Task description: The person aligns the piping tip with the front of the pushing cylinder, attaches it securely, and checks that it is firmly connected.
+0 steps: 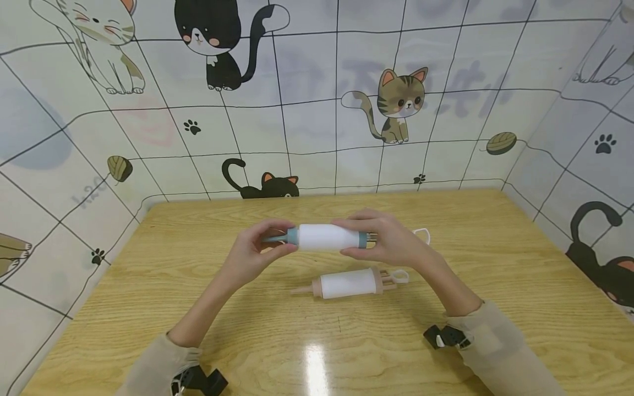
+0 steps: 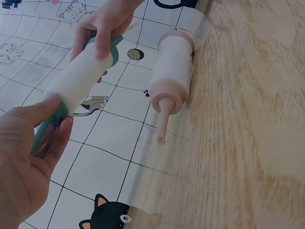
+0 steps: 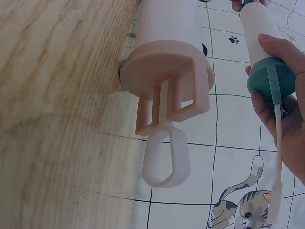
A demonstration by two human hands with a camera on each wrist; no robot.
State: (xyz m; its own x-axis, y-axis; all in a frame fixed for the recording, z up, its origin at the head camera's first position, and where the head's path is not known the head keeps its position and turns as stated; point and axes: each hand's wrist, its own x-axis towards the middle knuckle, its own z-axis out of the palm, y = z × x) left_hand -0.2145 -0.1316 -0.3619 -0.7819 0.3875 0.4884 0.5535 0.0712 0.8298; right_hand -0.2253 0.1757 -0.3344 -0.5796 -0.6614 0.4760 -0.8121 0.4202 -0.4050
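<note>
A white syringe-shaped tube with teal ends [image 1: 328, 237] is held level above the table between both hands. My left hand [image 1: 255, 250] pinches its teal nozzle end, thumb below and fingers above. At the other end, my right hand [image 1: 388, 240] grips the body near the teal collar. The long white plunger handle [image 3: 278, 157] extends past that hand in the right wrist view. Nearer to me, a matching tube with pink ends [image 1: 348, 284] lies on the table, its nozzle pointing left and its white ring handle [image 3: 166, 162] to the right. Neither hand touches it.
The wooden table [image 1: 257, 341] spans the work area. Behind it and at the sides stand white gridded covers [image 1: 307, 126] printed with cartoon cats. Small black devices [image 1: 446, 336] are strapped at both sleeve cuffs.
</note>
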